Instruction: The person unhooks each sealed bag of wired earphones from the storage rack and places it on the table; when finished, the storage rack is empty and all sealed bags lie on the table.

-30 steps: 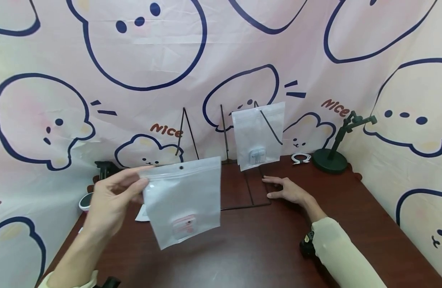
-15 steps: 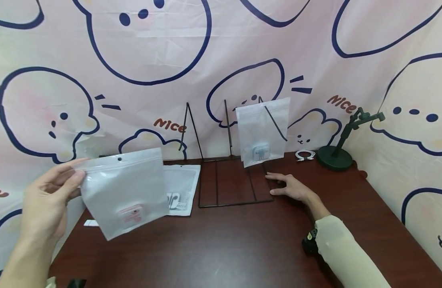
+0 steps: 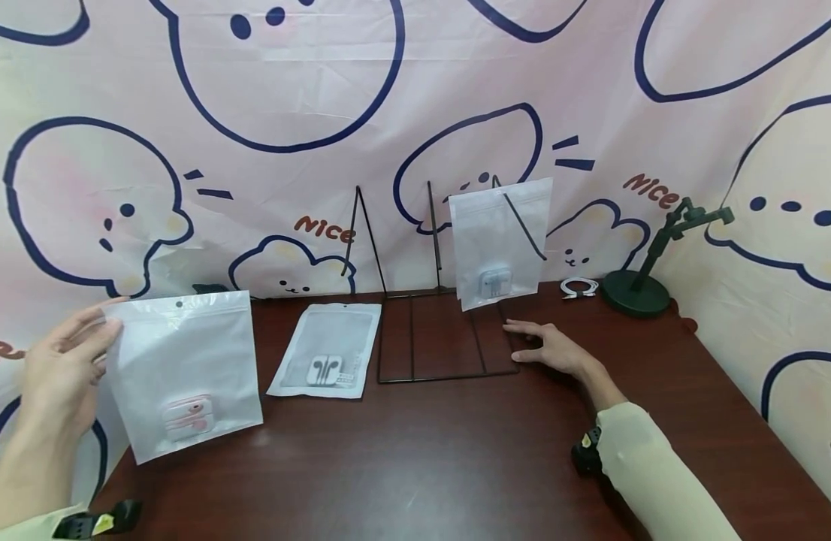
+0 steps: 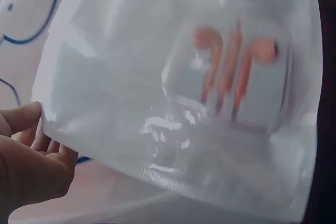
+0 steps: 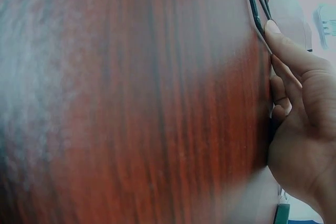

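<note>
A white zip bag (image 3: 179,361) with pink earphones (image 4: 231,66) in a clear case hangs at the left. My left hand (image 3: 64,376) pinches it by the upper left corner. On the table, my right hand (image 3: 554,349) rests its thumb and forefinger, spread apart and fairly straight, at the right side rod of a black wire rack (image 3: 449,378). In the right wrist view, this hand's fingertips lie right at the rod. From the rack's right prong hangs another white bag (image 3: 497,233) holding a small clear case.
A third bag (image 3: 327,338), with white earphones showing in its window, lies flat left of the rack. Behind on the right are a coiled white cable (image 3: 579,288) and a dark green stand (image 3: 637,291). A printed cloth (image 3: 287,195) hangs close behind the table.
My left hand has carried the bag from in front of the rack to the left, uncovering the flat bag. My right hand stays at the rack's side while the head view shifts slightly.
</note>
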`<state>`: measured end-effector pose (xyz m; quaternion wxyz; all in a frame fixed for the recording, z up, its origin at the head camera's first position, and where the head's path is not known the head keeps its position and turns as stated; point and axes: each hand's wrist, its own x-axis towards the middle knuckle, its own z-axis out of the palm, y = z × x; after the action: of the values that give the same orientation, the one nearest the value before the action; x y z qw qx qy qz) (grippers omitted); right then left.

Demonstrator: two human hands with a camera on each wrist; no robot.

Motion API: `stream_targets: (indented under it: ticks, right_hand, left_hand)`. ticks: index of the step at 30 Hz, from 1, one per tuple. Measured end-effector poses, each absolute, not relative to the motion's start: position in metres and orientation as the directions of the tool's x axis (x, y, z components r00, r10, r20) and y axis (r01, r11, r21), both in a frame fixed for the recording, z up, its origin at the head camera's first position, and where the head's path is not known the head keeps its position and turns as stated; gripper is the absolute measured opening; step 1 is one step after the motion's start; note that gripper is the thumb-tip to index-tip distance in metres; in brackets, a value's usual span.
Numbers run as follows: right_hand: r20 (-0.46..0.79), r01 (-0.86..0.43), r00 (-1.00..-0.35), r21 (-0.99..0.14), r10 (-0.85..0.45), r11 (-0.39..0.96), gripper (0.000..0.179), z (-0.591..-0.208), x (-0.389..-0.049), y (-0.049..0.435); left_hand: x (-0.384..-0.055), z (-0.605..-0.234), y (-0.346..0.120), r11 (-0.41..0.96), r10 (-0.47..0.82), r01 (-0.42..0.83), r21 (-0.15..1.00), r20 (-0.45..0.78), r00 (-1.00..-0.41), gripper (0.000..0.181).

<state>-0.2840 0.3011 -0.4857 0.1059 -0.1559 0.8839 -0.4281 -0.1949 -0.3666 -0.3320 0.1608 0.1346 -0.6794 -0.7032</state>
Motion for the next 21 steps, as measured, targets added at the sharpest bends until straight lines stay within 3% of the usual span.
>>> stream_targets:
  ticks: [7, 13, 17, 21]
  right_hand:
    - [-0.07, -0.171, -0.931, -0.786, -0.359, 0.595, 0.064, -0.486, -0.285, 0.301]
    - [-0.044, -0.192, -0.931, -0.785, -0.363, 0.588, 0.064, -0.485, -0.283, 0.303]
    - [-0.022, -0.21, -0.929, -0.789, -0.368, 0.578, 0.063, -0.485, -0.282, 0.302]
    - [-0.024, -0.204, -0.933, -0.788, -0.36, 0.581, 0.062, -0.486, -0.284, 0.299]
  left_hand:
    - [-0.213, -0.351, -0.377, -0.104, -0.359, -0.045, 0.994, -0.08, -0.93, 0.058]
    - [-0.24, -0.369, -0.372, -0.101, -0.282, -0.039, 0.994, -0.066, -0.957, 0.044]
    - [-0.261, -0.382, -0.368, -0.054, -0.246, -0.077, 0.996, -0.088, -0.965, 0.051]
    - [-0.28, -0.393, -0.364, 0.088, -0.28, -0.178, 0.98, -0.147, -0.949, 0.066]
